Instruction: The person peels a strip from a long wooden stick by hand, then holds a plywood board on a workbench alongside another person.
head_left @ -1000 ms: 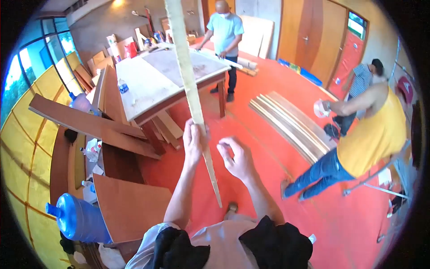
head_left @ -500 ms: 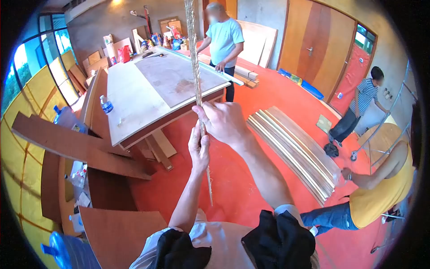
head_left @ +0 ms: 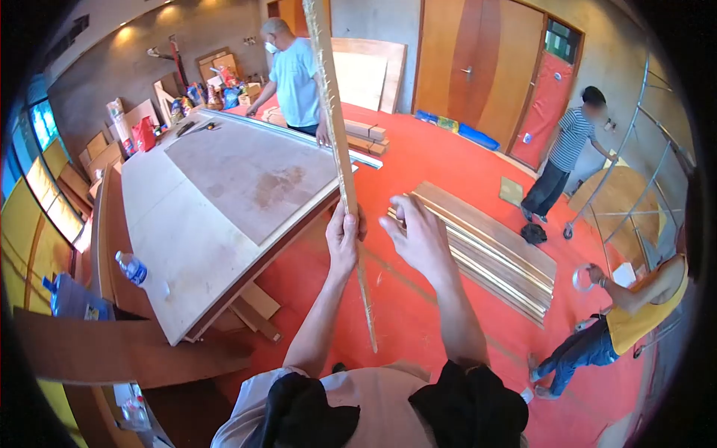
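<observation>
While my left hand (head_left: pixel 345 237) is closed around a long thin wooden strip with rough edges (head_left: pixel 334 112), my right hand (head_left: pixel 422 237) is just beside it, not touching. My right fingers are bent and part open, with the thumb apart from them. The strip stands almost upright in front of me, by the right corner of the big pale and grey wooden table (head_left: pixel 168 235). A clear plastic bottle with a blue label (head_left: pixel 132 269) is near the table's left edge. Flat brown and cream wooden boards (head_left: pixel 489 257) lie on the red floor (head_left: pixel 403 321).
</observation>
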`<state>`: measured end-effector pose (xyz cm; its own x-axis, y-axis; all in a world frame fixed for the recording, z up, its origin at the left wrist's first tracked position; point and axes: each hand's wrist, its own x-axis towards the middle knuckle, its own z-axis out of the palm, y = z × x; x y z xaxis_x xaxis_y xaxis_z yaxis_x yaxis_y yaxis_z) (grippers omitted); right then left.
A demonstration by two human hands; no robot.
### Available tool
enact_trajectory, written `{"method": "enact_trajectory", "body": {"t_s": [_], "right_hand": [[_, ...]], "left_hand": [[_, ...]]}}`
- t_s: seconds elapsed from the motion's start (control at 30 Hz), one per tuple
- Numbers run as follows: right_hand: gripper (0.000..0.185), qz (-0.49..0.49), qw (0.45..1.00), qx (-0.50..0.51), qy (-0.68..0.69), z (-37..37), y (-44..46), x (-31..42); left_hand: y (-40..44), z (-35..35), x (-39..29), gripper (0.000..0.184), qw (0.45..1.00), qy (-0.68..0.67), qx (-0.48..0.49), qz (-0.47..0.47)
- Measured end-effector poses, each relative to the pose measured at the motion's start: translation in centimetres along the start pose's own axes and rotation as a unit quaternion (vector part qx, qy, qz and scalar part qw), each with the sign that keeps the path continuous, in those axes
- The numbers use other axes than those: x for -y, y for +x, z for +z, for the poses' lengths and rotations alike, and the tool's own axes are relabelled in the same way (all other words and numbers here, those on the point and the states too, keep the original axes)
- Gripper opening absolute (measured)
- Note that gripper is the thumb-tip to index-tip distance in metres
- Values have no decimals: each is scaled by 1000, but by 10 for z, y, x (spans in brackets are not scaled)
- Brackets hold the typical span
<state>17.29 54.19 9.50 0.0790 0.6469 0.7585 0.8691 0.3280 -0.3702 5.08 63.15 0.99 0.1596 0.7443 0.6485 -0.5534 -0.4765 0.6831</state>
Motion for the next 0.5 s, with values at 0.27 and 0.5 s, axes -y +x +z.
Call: {"method": "enact_trajectory", "body": {"t_s": [0.27, 0.5], "right_hand": [[20, -112, 991, -56, -52, 64, 95, -23], [21, -71, 994, -31, 82, 67, 92, -119]], "left_hand": [[45, -7, 77, 42, 999, 37, 12, 15], [96, 15, 128, 49, 999, -3, 47, -15]]}}
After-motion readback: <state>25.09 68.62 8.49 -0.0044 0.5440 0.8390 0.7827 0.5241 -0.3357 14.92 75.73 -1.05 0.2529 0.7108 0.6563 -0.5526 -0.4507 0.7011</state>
